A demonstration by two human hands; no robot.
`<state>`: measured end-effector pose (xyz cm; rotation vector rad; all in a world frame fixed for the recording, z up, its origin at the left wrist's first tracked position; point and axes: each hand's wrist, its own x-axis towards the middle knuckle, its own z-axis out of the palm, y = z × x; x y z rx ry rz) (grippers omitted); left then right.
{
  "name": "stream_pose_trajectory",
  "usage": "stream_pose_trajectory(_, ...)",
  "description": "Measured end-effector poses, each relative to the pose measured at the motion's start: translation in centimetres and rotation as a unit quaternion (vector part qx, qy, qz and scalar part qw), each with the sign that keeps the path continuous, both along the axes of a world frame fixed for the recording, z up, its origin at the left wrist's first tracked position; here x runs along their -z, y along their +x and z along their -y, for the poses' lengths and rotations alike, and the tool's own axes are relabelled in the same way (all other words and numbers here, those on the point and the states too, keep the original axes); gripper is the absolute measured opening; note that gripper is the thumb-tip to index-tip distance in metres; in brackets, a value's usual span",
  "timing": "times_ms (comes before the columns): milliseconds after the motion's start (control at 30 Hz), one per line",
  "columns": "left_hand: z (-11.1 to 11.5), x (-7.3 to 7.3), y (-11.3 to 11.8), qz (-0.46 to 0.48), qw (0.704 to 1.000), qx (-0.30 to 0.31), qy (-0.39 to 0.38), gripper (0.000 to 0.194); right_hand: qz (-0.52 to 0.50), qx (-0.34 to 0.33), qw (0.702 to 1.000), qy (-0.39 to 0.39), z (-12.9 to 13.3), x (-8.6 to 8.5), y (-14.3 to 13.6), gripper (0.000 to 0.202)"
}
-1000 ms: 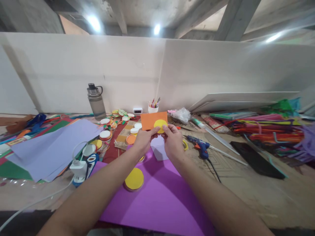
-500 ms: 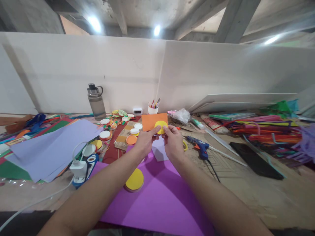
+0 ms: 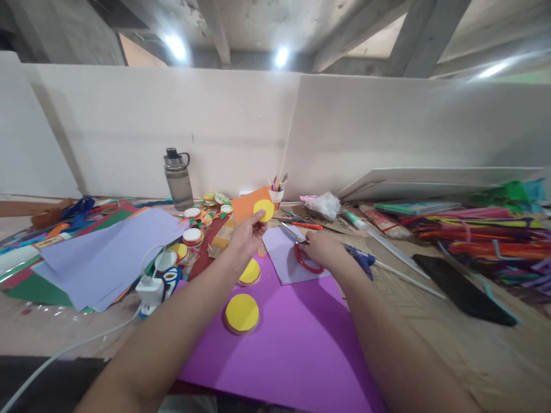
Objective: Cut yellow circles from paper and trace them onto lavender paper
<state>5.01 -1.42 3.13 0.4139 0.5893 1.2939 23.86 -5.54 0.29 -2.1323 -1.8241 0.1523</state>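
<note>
My left hand [image 3: 249, 234] pinches an orange sheet [image 3: 252, 201] together with a yellow disc [image 3: 263, 210] in front of it, raised above the table. Over a lilac sheet [image 3: 282, 258], my right hand [image 3: 321, 248] has its fingers closed at the red-handled scissors [image 3: 308, 264], whose blades point up and left. Two round pieces with yellow tops, one nearer [image 3: 241, 313] and one farther [image 3: 249, 272], lie on the large purple sheet [image 3: 293, 344].
A blue glue gun [image 3: 361, 258] lies right of my right hand, near a black phone-like slab [image 3: 465, 289]. At left are lilac sheets [image 3: 116, 252], a white plug [image 3: 150, 291] with cable and a bottle [image 3: 178, 183]. Pipe cleaners [image 3: 482, 235] are heaped at right.
My hands have moved apart. The left has carried the orange sheet and yellow disc leftward; the right has let go of them, moved right and taken hold of the scissors.
</note>
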Motion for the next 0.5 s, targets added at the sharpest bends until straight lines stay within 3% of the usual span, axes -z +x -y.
stream_pose_trajectory(100,-0.3,0.3,-0.2,0.0,1.0,0.005,0.0,0.016,0.022,-0.012,0.998,-0.053,-0.1,1.2,-0.1,0.004)
stream_pose_trajectory(267,-0.4,0.3,-0.3,-0.005,1.0,-0.002,-0.01,0.018,0.049,-0.001,0.997,-0.061,-0.2,2.1,-0.6,0.033)
stream_pose_trajectory(433,-0.6,0.2,-0.5,0.01,1.0,-0.019,-0.007,0.02,0.002,0.023,0.999,0.044,-0.6,1.5,0.3,0.042)
stream_pose_trajectory(500,-0.6,0.3,-0.5,0.018,1.0,-0.018,0.001,0.022,-0.068,0.009,0.993,0.101,-0.8,1.0,0.2,0.045)
